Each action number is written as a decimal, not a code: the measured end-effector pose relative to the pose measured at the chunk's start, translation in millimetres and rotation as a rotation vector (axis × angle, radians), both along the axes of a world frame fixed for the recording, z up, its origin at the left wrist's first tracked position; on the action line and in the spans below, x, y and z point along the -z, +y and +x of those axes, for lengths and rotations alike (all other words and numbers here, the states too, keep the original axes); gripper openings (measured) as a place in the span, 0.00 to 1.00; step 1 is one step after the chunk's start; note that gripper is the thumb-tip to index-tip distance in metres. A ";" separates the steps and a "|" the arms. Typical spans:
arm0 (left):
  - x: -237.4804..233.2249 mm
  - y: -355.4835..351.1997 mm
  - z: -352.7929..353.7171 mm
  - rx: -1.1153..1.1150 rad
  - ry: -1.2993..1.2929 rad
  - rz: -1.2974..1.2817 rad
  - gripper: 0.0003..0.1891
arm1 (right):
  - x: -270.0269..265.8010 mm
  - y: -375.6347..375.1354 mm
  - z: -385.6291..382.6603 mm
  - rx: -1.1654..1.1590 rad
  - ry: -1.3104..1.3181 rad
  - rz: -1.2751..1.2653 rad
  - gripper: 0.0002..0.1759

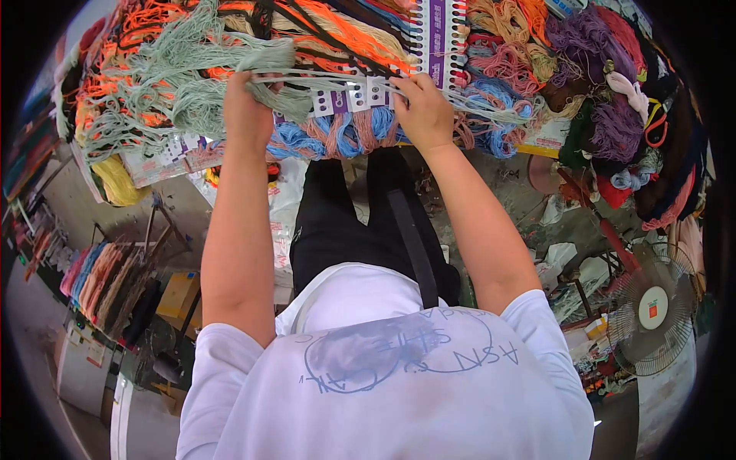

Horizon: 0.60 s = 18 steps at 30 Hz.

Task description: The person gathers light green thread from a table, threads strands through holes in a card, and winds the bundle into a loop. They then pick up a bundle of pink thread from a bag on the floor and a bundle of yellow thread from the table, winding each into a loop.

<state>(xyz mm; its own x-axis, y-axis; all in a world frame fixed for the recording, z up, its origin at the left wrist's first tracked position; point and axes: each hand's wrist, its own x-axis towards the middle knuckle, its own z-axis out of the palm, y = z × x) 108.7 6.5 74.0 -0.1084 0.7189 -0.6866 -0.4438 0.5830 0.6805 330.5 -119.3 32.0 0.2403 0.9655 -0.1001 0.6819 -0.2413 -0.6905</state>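
Observation:
Over the work table, my left hand [249,103] is closed round a bundle of pale grey-green thread [192,69], whose loose mass spreads to the left. My right hand [423,107] pinches a thin part of the same pale strands, which stretch between both hands and trail off to the right. White cards with punched holes and purple print [345,100] lie under the stretched strands. Blue and pink skeins [349,134] run along the table's near edge. A long purple-and-white card with holes [438,38] stands out beyond my right hand.
Orange and black threads [330,34] cover the table's far side. Purple skeins [613,126] and other dark ones are heaped at the right. A fan [652,308] stands at the lower right, and a rack of coloured skeins [100,280] at the left.

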 end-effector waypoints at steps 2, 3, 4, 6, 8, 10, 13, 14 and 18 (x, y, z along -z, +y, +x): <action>-3.7 -3.2 -13.7 0.162 -0.233 0.070 0.08 | 2.0 5.6 -1.8 0.001 -0.143 0.003 0.08; -1.9 -7.6 -15.2 0.212 -0.406 0.075 0.08 | 2.9 8.4 -1.4 0.003 -0.143 0.006 0.08; -4.1 -11.3 -11.0 0.261 -0.580 0.076 0.09 | 1.3 10.5 -0.4 -0.022 -0.218 0.030 0.07; -4.1 -19.5 3.0 0.427 -0.574 0.099 0.10 | -3.3 11.6 2.0 -0.051 -0.301 0.050 0.05; -7.7 -27.0 30.4 0.584 -0.346 0.068 0.11 | -12.8 13.6 1.0 -0.071 -0.297 0.207 0.05; 2.1 -30.0 55.0 0.881 -0.039 0.151 0.13 | -15.6 15.3 2.1 -0.095 -0.235 0.266 0.06; 13.7 -35.6 80.8 1.150 0.289 0.140 0.11 | -20.7 14.9 0.8 -0.124 -0.073 0.250 0.09; 19.1 -36.1 82.4 1.214 0.463 0.157 0.11 | -21.8 14.3 -0.2 -0.128 0.027 0.181 0.11; 18.6 -25.7 58.2 1.179 0.659 0.346 0.14 | -2.0 16.9 5.5 -0.116 0.127 -0.051 0.15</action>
<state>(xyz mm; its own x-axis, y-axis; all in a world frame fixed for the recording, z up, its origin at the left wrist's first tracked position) 167.0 -19.2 55.3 0.4428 0.7324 -0.5172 0.6399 0.1459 0.7545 336.0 -102.4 34.0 0.1099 0.9789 -0.1725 0.6151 -0.2033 -0.7618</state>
